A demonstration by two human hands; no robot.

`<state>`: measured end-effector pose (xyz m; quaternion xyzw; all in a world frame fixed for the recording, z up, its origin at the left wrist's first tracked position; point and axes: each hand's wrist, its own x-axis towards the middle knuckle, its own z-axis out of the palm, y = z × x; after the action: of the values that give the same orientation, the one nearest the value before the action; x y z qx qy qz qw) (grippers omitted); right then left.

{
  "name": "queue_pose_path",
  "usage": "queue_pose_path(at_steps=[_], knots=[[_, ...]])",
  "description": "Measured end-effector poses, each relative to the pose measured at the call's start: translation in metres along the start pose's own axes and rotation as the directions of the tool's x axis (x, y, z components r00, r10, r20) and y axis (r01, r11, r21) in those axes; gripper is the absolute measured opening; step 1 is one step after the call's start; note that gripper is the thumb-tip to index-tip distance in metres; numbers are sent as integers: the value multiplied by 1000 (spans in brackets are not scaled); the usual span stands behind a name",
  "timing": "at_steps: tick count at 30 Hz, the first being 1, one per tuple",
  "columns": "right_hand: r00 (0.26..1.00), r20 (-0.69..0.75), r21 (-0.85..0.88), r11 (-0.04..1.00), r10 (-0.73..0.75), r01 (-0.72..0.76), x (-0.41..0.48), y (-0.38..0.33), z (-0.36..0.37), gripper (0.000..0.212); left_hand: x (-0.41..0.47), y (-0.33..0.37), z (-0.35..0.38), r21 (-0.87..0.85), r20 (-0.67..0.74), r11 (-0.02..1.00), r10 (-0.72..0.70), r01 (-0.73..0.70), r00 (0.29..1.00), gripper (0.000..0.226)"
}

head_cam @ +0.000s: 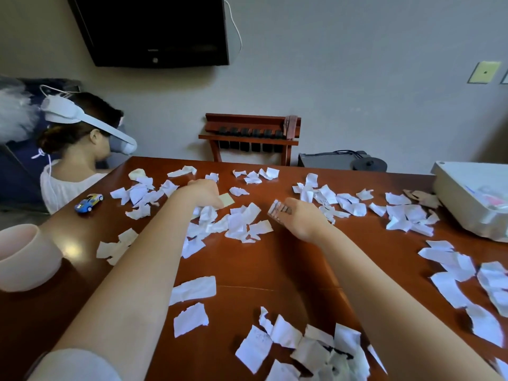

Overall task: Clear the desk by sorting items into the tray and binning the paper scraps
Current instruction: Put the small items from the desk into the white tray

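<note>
Views: one. Head camera, wide-angle, worn by the person. Faces forward and down across the desk point(275, 270) from its near side. Range: close; both forearms enter from the bottom corners, with the left hand point(204, 193) and right hand point(302, 218) mid-frame. Upper frame: wall point(357, 78), screen point(154, 28). No second view to overlap.

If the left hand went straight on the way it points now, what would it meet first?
Probably the small crumpled white paper scrap just beyond the left hand; after it, bare brown wooden desk to the far edge. Depth is hard to judge.
</note>
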<state>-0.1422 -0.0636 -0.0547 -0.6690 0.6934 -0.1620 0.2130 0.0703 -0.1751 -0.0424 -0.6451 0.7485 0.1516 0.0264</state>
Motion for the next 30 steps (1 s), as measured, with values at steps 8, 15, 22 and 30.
queue_pose_path(at_steps=[8,15,22,30], knots=[[1000,13,31,999,-9,9,-12,-3,1,18,-23,17,-3,77,12,992,102,-102,995,29],[994,-108,199,980,5,17,-34,-2,-15,20,-71,25,-24,-51,-341,980,166,-194,925,19],[953,-299,222,968,-43,113,-82,2,-41,12,-141,66,-41,-59,-574,957,200,-284,794,24],[891,-454,244,960,-10,135,-156,56,-102,9,-200,163,-30,-285,-668,752,289,-594,686,23]])
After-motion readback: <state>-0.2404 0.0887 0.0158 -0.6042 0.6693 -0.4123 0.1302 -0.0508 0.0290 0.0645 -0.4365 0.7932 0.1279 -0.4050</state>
